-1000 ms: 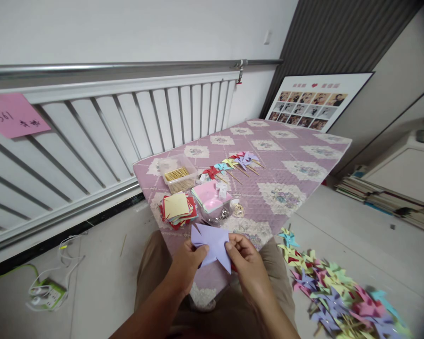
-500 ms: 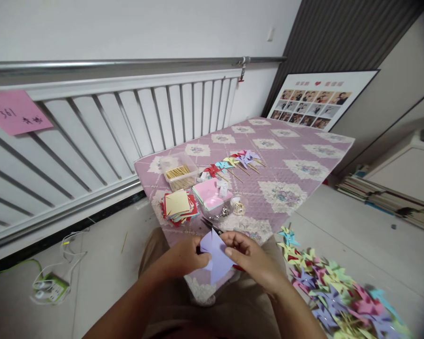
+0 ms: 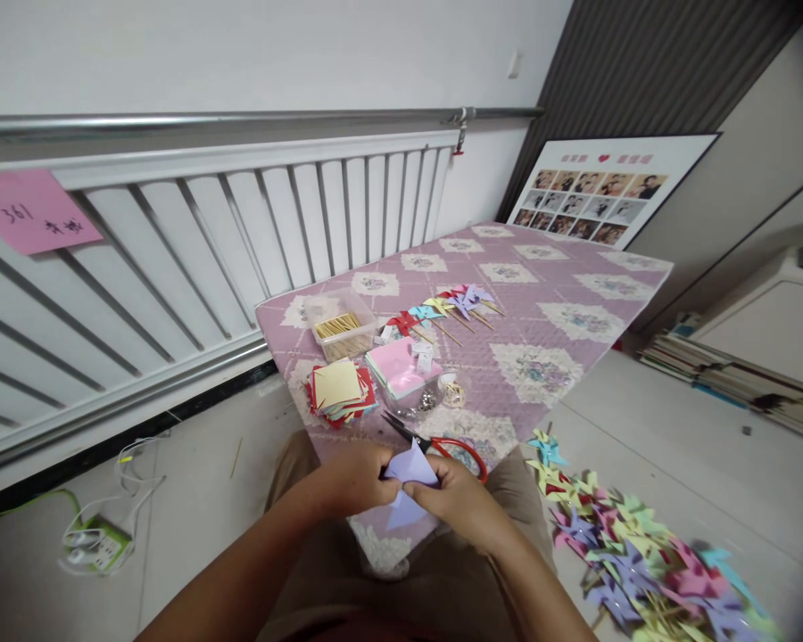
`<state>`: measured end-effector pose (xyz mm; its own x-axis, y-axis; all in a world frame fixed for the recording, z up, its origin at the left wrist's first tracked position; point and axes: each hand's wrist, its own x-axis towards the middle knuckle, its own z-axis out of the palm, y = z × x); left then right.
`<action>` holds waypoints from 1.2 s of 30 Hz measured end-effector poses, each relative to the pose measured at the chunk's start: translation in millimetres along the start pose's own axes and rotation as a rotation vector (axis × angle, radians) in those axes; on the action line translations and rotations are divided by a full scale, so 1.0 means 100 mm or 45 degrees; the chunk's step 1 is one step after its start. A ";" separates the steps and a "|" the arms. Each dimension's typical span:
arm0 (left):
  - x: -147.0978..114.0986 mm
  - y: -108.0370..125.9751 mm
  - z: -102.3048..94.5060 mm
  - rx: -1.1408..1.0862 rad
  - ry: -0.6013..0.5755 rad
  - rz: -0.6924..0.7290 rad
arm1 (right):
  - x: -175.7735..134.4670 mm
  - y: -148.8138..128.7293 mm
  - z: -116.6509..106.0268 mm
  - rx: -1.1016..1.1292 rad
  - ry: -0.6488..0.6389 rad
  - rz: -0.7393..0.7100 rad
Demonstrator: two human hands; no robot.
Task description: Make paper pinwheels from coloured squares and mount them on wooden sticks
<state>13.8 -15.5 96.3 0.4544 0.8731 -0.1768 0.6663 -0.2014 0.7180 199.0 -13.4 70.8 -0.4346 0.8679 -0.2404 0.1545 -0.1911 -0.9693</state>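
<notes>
Between my two hands is a piece of purple paper point(image 3: 411, 468), partly folded, with points sticking out at the top and bottom. My left hand point(image 3: 365, 477) pinches its left side. From the other side my right hand point(image 3: 455, 495) grips it, thumb pressed near the paper's middle. Scissors with red handles point(image 3: 465, 450) lie on the table just beyond my hands, blades toward the left. Past them stand a clear container of small metal pieces point(image 3: 420, 403) and a small tub of pale rings point(image 3: 452, 392).
A stack of cut paper squares point(image 3: 338, 385), pink paper sheets point(image 3: 398, 364) and a box of wooden sticks point(image 3: 340, 328) are on the table point(image 3: 542, 361). Finished pinwheels point(image 3: 461, 303) lie behind. A pile of pinwheels point(image 3: 642, 553) is on the floor at right; a power strip point(image 3: 103, 546) at left.
My right hand has moved left, bringing a corner of the purple paper in toward its middle. The red scissor handles have come into view.
</notes>
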 end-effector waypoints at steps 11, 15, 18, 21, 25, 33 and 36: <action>0.05 -0.05 -0.05 -0.109 -0.118 0.011 | 0.00 0.04 0.09 0.016 0.061 0.037; 0.08 -0.14 -0.08 -0.308 -0.063 -0.004 | 0.03 0.13 0.16 0.126 0.207 0.110; 0.07 -0.21 -0.09 -0.598 0.120 -0.059 | 0.04 0.18 0.18 0.255 0.356 0.136; 0.02 -0.24 0.00 -0.948 0.294 -0.080 | 0.05 0.18 0.20 0.418 0.430 0.152; -0.04 -0.23 0.29 -1.321 0.242 -0.041 | 0.06 0.17 0.22 0.617 0.455 0.152; 0.05 -0.04 0.56 -1.501 0.378 -0.184 | 0.07 0.19 0.27 0.717 0.494 0.133; 0.10 -0.02 0.55 -1.442 0.460 -0.271 | 0.06 0.18 0.29 0.757 0.503 0.130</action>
<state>49.8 -31.4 56.0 0.0862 0.9518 -0.2944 -0.2705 0.3067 0.9125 173.9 -24.7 50.8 -0.0728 0.9118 -0.4041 -0.3808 -0.3999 -0.8337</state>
